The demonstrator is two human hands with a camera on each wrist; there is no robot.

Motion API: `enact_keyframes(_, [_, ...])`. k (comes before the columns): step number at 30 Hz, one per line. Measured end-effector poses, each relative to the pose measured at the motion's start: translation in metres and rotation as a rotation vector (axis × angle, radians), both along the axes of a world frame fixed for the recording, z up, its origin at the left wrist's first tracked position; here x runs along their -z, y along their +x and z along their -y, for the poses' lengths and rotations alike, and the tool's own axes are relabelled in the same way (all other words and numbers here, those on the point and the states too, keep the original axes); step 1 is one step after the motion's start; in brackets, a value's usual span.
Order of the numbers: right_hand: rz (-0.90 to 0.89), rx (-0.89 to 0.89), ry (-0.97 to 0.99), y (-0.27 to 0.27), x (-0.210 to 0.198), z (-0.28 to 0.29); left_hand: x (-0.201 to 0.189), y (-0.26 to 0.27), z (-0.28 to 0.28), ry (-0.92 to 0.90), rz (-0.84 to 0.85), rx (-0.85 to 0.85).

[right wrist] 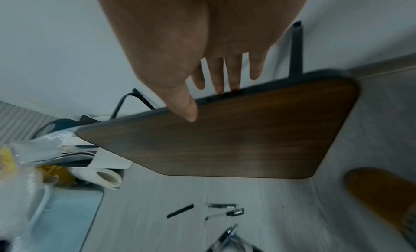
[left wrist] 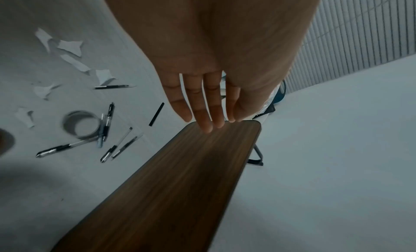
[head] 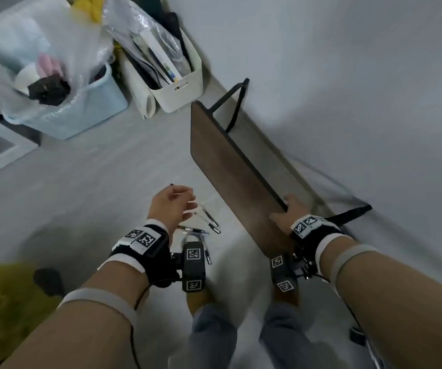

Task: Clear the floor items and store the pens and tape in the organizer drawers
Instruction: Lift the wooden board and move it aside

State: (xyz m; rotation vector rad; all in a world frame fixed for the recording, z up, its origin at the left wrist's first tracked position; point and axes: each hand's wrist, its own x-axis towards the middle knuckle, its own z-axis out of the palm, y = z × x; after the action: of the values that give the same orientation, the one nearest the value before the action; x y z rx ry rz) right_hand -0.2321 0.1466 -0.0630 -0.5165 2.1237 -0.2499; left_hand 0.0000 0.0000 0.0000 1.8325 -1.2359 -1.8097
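Pens (left wrist: 108, 131) and tape (left wrist: 82, 125) lie loose on the floor (head: 108, 169) beside the tipped folding table (head: 230, 166), paper scraps (left wrist: 69, 49) nearby; nothing stored, no organizer drawers in view. Right hand (head: 287, 211) grips the table's top edge, thumb on the wood face; left hand (head: 170, 206) hangs relaxed and empty above the pens; task looks barely started.

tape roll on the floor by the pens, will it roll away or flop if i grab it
The tape roll lies flat on its side, so it probably won't roll. It looks like a thin ring, likely light and somewhat bendy. Pens touch its edge and may shift when it is lifted.
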Motion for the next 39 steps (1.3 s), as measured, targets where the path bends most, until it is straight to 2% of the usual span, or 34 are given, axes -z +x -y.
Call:
enact_keyframes(5, [-0.120,-0.100,0.058,-0.004,0.046,0.010,0.050,0.002,0.019,-0.032,0.030,0.018])
enact_keyframes(8, [-0.232,-0.207,0.047,-0.008,0.052,0.008,0.064,-0.001,0.024,-0.042,0.050,0.048])
enact_keyframes(13, [-0.260,-0.286,-0.043,0.000,0.018,0.000,0.057,-0.005,0.022,0.020,0.060,0.081])
enact_keyframes(17, [-0.303,-0.343,-0.090,-0.009,-0.020,0.001,0.046,-0.011,0.009,0.177,0.101,0.100])
enact_keyframes(22, [-0.336,-0.384,-0.211,-0.028,-0.055,0.000,0.047,-0.008,-0.020,0.365,0.210,0.062])
enact_keyframes(25, [-0.359,-0.388,-0.285,-0.029,-0.059,0.005,0.053,0.006,-0.031,0.327,0.336,0.003])
enact_keyframes(28, [-0.368,-0.401,-0.341,-0.029,-0.054,0.018,0.069,0.028,-0.038,0.318,0.433,-0.108])
enact_keyframes(31, [-0.370,-0.385,-0.403,-0.035,-0.038,0.029,0.098,0.051,-0.043,0.334,0.339,-0.275])
enact_keyframes(34, [-0.381,-0.371,-0.439,-0.045,-0.018,0.035,0.146,0.078,-0.045,0.374,0.313,-0.279])
enact_keyframes(36, [-0.417,-0.339,-0.431,-0.053,-0.010,0.040,0.150,0.077,-0.042,0.362,0.316,-0.265])
enact_keyframes(39, [-0.502,-0.329,-0.336,-0.071,0.003,0.052,0.132,0.056,-0.032,0.336,0.313,-0.255])
